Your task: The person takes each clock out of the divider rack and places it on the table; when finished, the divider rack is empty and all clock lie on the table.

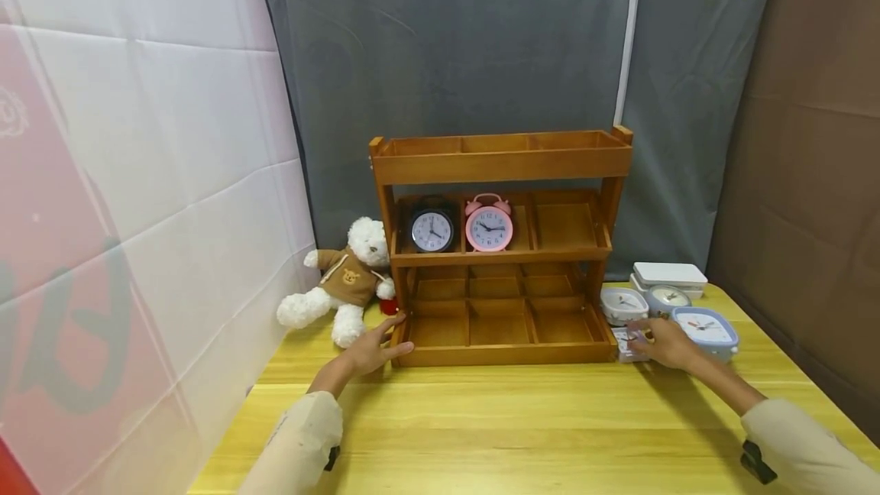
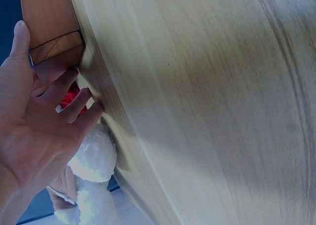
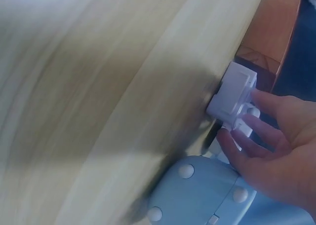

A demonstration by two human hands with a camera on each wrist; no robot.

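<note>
My left hand [image 1: 371, 346] rests at the left front corner of a brown wooden tiered shelf [image 1: 509, 356], thumb by the front board and fingers along the side. In the left wrist view its fingers are spread and hold nothing. My right hand [image 1: 665, 344] pinches a small pale lavender alarm clock [image 3: 234, 94] between thumb and fingers, beside the shelf's right front corner. A blue alarm clock [image 1: 704, 327] stands just right of that hand. On the middle tier sit a black alarm clock [image 1: 432, 231] and a pink twin-bell alarm clock [image 1: 489, 228].
Behind the right hand are a white square clock [image 1: 624, 304], a grey round clock [image 1: 667, 298] and white flat boxes [image 1: 668, 275]. A white teddy bear [image 1: 351, 281] in a brown hoodie leans left of the shelf, near a small red object [image 1: 389, 306]. Yellow tabletop [image 1: 509, 426] extends in front.
</note>
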